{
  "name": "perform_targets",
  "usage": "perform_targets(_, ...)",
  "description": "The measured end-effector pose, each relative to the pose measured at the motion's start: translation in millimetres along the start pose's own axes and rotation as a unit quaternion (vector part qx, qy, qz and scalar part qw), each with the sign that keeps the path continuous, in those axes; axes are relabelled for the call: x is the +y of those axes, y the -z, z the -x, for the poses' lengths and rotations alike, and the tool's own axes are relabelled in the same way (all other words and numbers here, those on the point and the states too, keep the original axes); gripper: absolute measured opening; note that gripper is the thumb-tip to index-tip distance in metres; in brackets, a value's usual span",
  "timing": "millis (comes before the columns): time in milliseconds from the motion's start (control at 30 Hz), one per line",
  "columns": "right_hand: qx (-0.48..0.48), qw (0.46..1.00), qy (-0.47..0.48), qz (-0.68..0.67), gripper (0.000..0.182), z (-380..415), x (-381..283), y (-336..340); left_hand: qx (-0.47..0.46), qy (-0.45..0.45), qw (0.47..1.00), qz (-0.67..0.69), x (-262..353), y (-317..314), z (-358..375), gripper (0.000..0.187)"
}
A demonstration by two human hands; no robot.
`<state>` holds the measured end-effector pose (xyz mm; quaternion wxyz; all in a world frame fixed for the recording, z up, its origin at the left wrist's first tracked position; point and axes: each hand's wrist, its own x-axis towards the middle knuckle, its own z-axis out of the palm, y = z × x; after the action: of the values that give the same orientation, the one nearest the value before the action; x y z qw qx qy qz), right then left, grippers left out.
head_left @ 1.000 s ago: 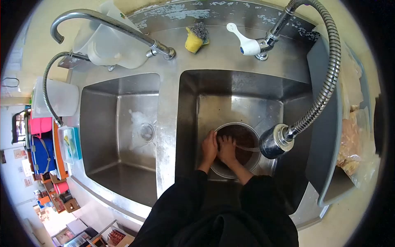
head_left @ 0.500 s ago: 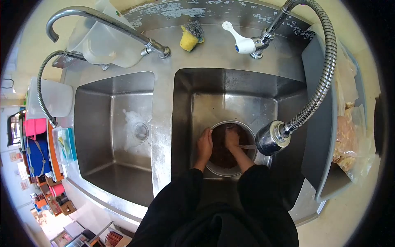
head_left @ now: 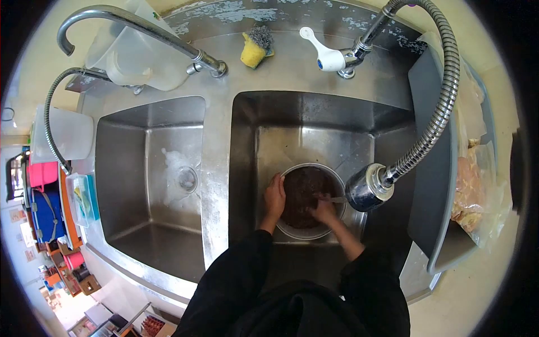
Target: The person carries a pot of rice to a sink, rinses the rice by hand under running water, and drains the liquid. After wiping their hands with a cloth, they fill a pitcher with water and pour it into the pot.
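Note:
A round metal pot [head_left: 307, 231] sits in the right sink basin, filled with dark reddish-brown contents [head_left: 303, 188] too fine to name. My left hand [head_left: 274, 196] grips the pot's left rim, with fingertips over the edge. Inside the pot, toward its right side, my right hand [head_left: 323, 211] has its fingers apart at the surface of the brown contents; they are a little blurred. A thin stream of water [head_left: 338, 199] runs from the spray head [head_left: 370, 188] into the pot beside my right hand.
The flexible metal hose [head_left: 446, 95] arches over the basin's right side. A grey tub [head_left: 432, 168] with bagged food [head_left: 471, 185] stands on the right. Behind are a white tap lever [head_left: 323, 53] and a yellow sponge with scourer [head_left: 254, 51]. The left basin [head_left: 149, 185] holds some suds.
My right hand has moved from the pot's upper middle down and right, and its fingers show more at the surface. My left hand stays on the rim. The whole view has shifted slightly.

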<state>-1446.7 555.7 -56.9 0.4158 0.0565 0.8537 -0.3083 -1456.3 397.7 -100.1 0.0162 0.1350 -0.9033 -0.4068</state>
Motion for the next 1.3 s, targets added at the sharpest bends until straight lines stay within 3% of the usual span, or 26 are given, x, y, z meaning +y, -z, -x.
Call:
perform_targets(133, 0.256, 0.965, -0.055, -0.007, 0.068, -102, 41, -56, 0.019, -0.038, 0.999, -0.018, -1, 2, -1, 0.025)
perform_targets(267, 0.378, 0.894, -0.162, -0.177, 0.066, -125, -13, -65, 0.018, -0.022, 0.999, -0.03, 1, -1, 0, 0.024)
perform_targets(367, 0.27, 0.941, -0.055, -0.197, 0.07, -121, -17, -90, 0.031, -0.023, 0.999, -0.031, 3, 3, 2, 0.024)
perform_targets(433, 0.175, 0.984, -0.022, -0.005, 0.066, -96, -22, -97, 0.027, -0.011, 0.999, -0.024, 5, 1, 3, 0.024)
perform_targets(467, 0.125, 0.988, -0.004, 0.093, 0.064, -80, -24, -96, 0.014, 0.004, 1.0, -0.019, 2, 0, 2, 0.024)
perform_targets(567, 0.139, 0.952, 0.122, 0.245, 0.062, -15, -16, -75, 0.0, 0.015, 1.0, -0.012, 2, 2, 1, 0.024)
perform_targets(667, 0.08, 0.965, 0.097, 0.23, 0.061, -13, 22, -56, 0.018, -0.001, 1.0, -0.007, 3, 2, 2, 0.022)
perform_targets(833, 0.18, 0.914, 0.169, 0.322, 0.049, -72, 75, -52, 0.02, 0.012, 1.0, -0.017, 11, 4, 1, 0.02)
perform_targets(967, 0.206, 0.805, 0.341, 0.44, 0.04, -96, 64, -15, 0.015, 0.023, 0.999, -0.029, 9, 3, 3, 0.02)
perform_targets(1067, 0.173, 0.862, 0.267, 0.396, 0.04, -94, 62, -5, 0.05, 0.013, 0.998, -0.047, 7, -1, 5, 0.02)
perform_targets(1167, 0.193, 0.935, 0.092, 0.283, 0.046, -68, 53, -13, 0.069, 0.024, 0.996, -0.052, 1, -9, 7, 0.021)
perform_targets(1300, 0.225, 0.974, 0.035, 0.021, 0.06, -45, 63, -43, 0.087, 0.02, 0.994, -0.055, 5, -8, 8, 0.022)
